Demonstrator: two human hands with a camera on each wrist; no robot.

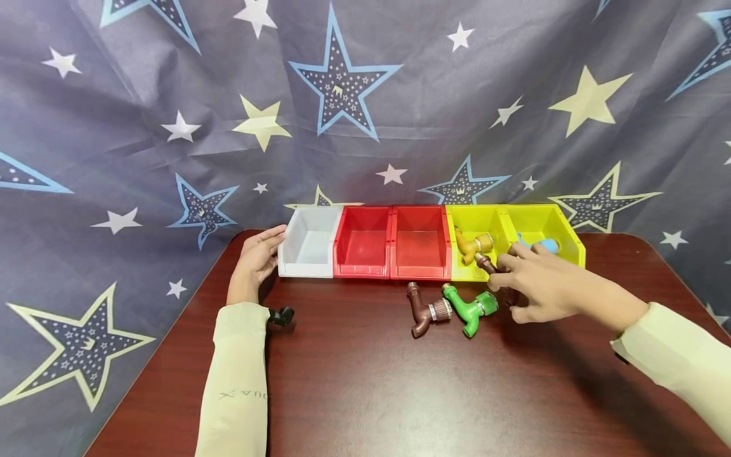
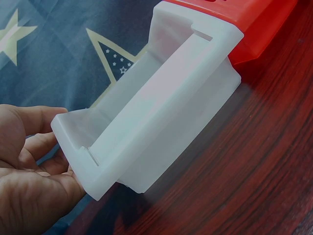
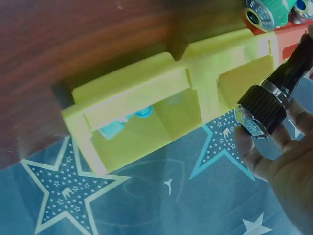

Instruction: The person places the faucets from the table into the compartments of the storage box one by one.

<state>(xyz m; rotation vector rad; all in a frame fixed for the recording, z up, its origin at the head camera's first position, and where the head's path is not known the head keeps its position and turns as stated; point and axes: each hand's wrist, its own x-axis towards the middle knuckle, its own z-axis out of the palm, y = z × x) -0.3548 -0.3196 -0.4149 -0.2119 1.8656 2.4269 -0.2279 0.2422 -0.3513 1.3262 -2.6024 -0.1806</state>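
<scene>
In the head view, my left hand (image 1: 254, 259) rests against the outer left side of the white bin (image 1: 306, 269), its fingers fairly straight along the wall. My right hand (image 1: 539, 284) holds a dark brown tap (image 1: 485, 263) in front of the yellow bins. The right wrist view shows that tap's ribbed knob (image 3: 261, 108) between the fingers; the palm side is partly hidden. A yellow-orange tap (image 1: 471, 246) lies in the left yellow bin (image 1: 465, 273). Partly covered by the right hand, a blue tap (image 1: 549, 245) lies in the right yellow bin (image 1: 579, 252).
On the table (image 1: 365, 393), a second brown tap (image 1: 421, 312) and a green tap (image 1: 471, 310) lie before the bins. Two red bins (image 1: 362, 269) stand between the white and yellow ones. A star-patterned cloth (image 1: 354, 165) hangs behind the row.
</scene>
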